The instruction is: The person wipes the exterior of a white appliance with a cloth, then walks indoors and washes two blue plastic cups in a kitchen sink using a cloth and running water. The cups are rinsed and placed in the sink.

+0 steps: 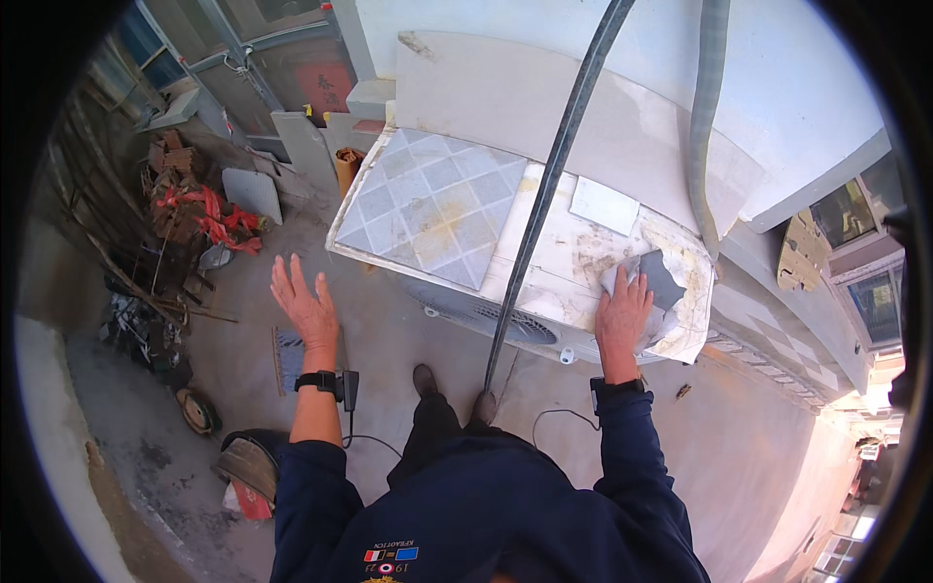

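Note:
My right hand presses flat on a crumpled grey-and-white sheet at the right end of a white outdoor air-conditioner unit. Whether its fingers pinch the sheet I cannot tell. My left hand hovers to the left of the unit, fingers spread, holding nothing. A grey patterned tile lies on the unit's left half, stained yellowish near its middle. Behind my right hand, a small white rectangular piece rests on the dirty top. Both wrists wear black straps with devices on them.
A dark pole or cable crosses before the unit, and a grey hose hangs at its right. Stacked bricks, red cloth and branches lie left. Below them are a small wheel and a dark container. A thin cable runs by my legs.

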`<move>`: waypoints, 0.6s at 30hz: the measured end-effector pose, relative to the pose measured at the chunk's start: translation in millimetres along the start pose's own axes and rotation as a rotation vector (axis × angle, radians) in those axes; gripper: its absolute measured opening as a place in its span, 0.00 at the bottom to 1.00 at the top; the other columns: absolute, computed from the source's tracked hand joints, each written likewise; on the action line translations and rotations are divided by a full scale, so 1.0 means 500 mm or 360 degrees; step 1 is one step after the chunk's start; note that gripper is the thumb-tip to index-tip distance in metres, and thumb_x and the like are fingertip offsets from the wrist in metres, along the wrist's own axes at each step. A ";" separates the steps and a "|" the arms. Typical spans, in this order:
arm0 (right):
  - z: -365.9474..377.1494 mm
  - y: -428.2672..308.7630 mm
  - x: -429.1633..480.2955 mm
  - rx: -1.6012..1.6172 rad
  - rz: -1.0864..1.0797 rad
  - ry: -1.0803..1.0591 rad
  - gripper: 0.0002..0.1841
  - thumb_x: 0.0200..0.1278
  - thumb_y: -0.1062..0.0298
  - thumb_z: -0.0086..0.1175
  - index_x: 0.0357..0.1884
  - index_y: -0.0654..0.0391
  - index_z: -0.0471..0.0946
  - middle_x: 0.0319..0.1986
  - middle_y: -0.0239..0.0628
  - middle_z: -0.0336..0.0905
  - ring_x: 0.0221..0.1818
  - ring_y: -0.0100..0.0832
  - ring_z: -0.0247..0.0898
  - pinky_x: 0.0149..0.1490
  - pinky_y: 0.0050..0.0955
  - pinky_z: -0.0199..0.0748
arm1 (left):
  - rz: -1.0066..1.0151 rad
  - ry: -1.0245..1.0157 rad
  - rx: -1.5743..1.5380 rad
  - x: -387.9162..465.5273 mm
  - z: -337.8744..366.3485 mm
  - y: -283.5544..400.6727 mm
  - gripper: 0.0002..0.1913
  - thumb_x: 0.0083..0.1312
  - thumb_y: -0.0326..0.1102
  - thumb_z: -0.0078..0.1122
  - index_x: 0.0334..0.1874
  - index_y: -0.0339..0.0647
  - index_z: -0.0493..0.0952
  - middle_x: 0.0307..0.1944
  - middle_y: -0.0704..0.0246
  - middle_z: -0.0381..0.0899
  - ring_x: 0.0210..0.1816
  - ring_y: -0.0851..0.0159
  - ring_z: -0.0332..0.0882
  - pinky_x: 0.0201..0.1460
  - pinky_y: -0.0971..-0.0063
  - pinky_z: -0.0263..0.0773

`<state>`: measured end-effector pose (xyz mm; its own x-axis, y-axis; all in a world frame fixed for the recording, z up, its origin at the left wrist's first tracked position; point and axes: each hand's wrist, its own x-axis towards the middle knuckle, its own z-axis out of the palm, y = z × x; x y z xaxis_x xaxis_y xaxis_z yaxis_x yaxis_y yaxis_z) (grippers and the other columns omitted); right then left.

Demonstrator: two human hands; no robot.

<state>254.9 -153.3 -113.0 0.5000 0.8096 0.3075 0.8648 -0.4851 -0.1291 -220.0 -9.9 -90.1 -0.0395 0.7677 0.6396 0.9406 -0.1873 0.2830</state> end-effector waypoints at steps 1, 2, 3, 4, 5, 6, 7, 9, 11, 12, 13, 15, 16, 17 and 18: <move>-0.003 -0.002 0.000 0.0005 -0.0003 -0.0027 0.34 0.60 0.63 0.60 0.70 0.55 0.66 0.69 0.53 0.63 0.74 0.51 0.53 0.75 0.52 0.46 | 0.0103 0.0001 -0.0065 0.037 0.018 0.037 0.31 0.67 0.37 0.60 0.71 0.39 0.64 0.74 0.53 0.57 0.74 0.43 0.53 0.76 0.45 0.47; -0.005 -0.008 0.000 0.0011 0.0020 -0.0034 0.34 0.60 0.63 0.59 0.71 0.55 0.65 0.69 0.53 0.63 0.74 0.51 0.52 0.76 0.53 0.46 | 0.0197 0.0004 -0.0126 0.067 0.035 0.072 0.31 0.67 0.37 0.60 0.72 0.40 0.64 0.74 0.54 0.56 0.75 0.44 0.52 0.77 0.44 0.45; -0.007 -0.014 0.000 0.0028 0.0016 -0.0015 0.34 0.60 0.63 0.59 0.71 0.55 0.65 0.70 0.53 0.62 0.74 0.51 0.52 0.76 0.53 0.46 | 0.0254 -0.0039 -0.0181 0.090 0.053 0.107 0.31 0.67 0.37 0.60 0.72 0.40 0.64 0.74 0.54 0.56 0.75 0.45 0.52 0.77 0.44 0.45; -0.008 -0.023 0.001 0.0033 0.0012 -0.0009 0.34 0.60 0.63 0.59 0.71 0.55 0.65 0.70 0.53 0.62 0.74 0.51 0.52 0.75 0.53 0.46 | 0.0308 -0.0085 -0.0232 0.108 0.071 0.141 0.31 0.67 0.37 0.60 0.72 0.41 0.64 0.75 0.55 0.55 0.75 0.45 0.51 0.77 0.44 0.44; -0.010 -0.035 0.001 0.0010 0.0045 -0.0044 0.34 0.61 0.63 0.59 0.71 0.55 0.65 0.70 0.53 0.62 0.74 0.51 0.52 0.75 0.53 0.46 | 0.0367 -0.0130 -0.0279 0.120 0.087 0.172 0.31 0.67 0.38 0.60 0.72 0.41 0.64 0.75 0.55 0.55 0.76 0.46 0.50 0.77 0.44 0.43; -0.011 -0.050 0.003 0.0072 0.0011 -0.0080 0.34 0.60 0.63 0.59 0.71 0.55 0.66 0.70 0.53 0.61 0.74 0.51 0.52 0.75 0.54 0.46 | 0.0405 -0.0185 -0.0334 0.127 0.104 0.201 0.31 0.66 0.38 0.60 0.71 0.41 0.64 0.75 0.55 0.55 0.76 0.46 0.50 0.77 0.44 0.43; -0.011 -0.069 0.008 0.0135 -0.0106 -0.0053 0.34 0.60 0.63 0.59 0.71 0.55 0.66 0.70 0.52 0.61 0.74 0.50 0.52 0.75 0.54 0.46 | 0.0451 -0.0238 -0.0387 0.133 0.123 0.229 0.31 0.66 0.38 0.61 0.71 0.42 0.65 0.75 0.55 0.55 0.76 0.46 0.50 0.78 0.45 0.42; -0.006 -0.119 0.023 0.0240 -0.0271 -0.0092 0.34 0.60 0.62 0.59 0.70 0.55 0.67 0.70 0.51 0.62 0.74 0.50 0.52 0.75 0.53 0.47 | 0.0553 -0.0365 -0.0479 0.143 0.157 0.274 0.31 0.66 0.38 0.61 0.71 0.42 0.65 0.75 0.56 0.55 0.76 0.46 0.50 0.78 0.44 0.42; 0.001 -0.170 0.049 0.0407 -0.0520 -0.0086 0.32 0.61 0.63 0.60 0.69 0.54 0.67 0.69 0.50 0.63 0.73 0.51 0.54 0.75 0.52 0.49 | 0.0663 -0.0515 -0.0552 0.144 0.189 0.310 0.31 0.66 0.38 0.61 0.71 0.41 0.65 0.74 0.56 0.56 0.76 0.46 0.50 0.78 0.44 0.41; 0.006 -0.196 0.061 0.0438 -0.0637 -0.0112 0.31 0.61 0.63 0.60 0.68 0.54 0.68 0.69 0.50 0.63 0.73 0.50 0.54 0.75 0.51 0.48 | 0.0699 -0.0570 -0.0565 0.142 0.202 0.323 0.30 0.66 0.38 0.60 0.70 0.41 0.65 0.73 0.55 0.58 0.75 0.46 0.51 0.77 0.43 0.42; 0.011 -0.217 0.074 0.0497 -0.0739 -0.0135 0.31 0.62 0.62 0.59 0.68 0.54 0.68 0.69 0.50 0.63 0.74 0.50 0.53 0.75 0.51 0.48 | 0.0681 -0.0701 -0.0596 0.140 0.212 0.332 0.30 0.67 0.39 0.60 0.70 0.40 0.66 0.73 0.55 0.58 0.75 0.46 0.52 0.77 0.43 0.42; 0.024 -0.252 0.091 0.0423 -0.0835 -0.0119 0.33 0.61 0.65 0.59 0.70 0.52 0.67 0.70 0.47 0.62 0.73 0.50 0.54 0.75 0.51 0.50 | 0.0620 -0.0976 -0.0646 0.131 0.225 0.339 0.29 0.67 0.40 0.59 0.69 0.40 0.66 0.72 0.54 0.59 0.75 0.45 0.52 0.77 0.43 0.42; 0.028 -0.255 0.093 0.0384 -0.0801 -0.0131 0.33 0.60 0.65 0.59 0.70 0.51 0.66 0.70 0.47 0.62 0.73 0.49 0.54 0.75 0.51 0.50 | 0.0684 -0.0941 -0.0592 0.124 0.229 0.340 0.28 0.68 0.40 0.58 0.69 0.40 0.67 0.72 0.53 0.60 0.74 0.45 0.52 0.77 0.43 0.42; 0.028 -0.244 0.091 0.0355 -0.0766 -0.0138 0.33 0.60 0.64 0.59 0.70 0.51 0.66 0.70 0.47 0.62 0.73 0.49 0.54 0.75 0.51 0.50 | 0.0731 -0.0918 -0.0541 0.118 0.230 0.338 0.27 0.68 0.40 0.57 0.68 0.40 0.68 0.71 0.53 0.60 0.74 0.44 0.53 0.76 0.43 0.43; 0.027 -0.228 0.087 0.0372 -0.0791 -0.0084 0.34 0.60 0.64 0.60 0.70 0.50 0.66 0.70 0.46 0.62 0.73 0.49 0.53 0.75 0.51 0.50 | 0.0757 -0.0945 -0.0459 0.114 0.233 0.337 0.26 0.69 0.40 0.56 0.67 0.40 0.68 0.71 0.52 0.61 0.73 0.44 0.53 0.76 0.43 0.43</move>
<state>178.9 -58.3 -97.8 0.0253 0.9408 0.3381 0.9812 0.0413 -0.1884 -24.4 73.7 -88.8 0.6040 0.7480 0.2750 0.6848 -0.6636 0.3011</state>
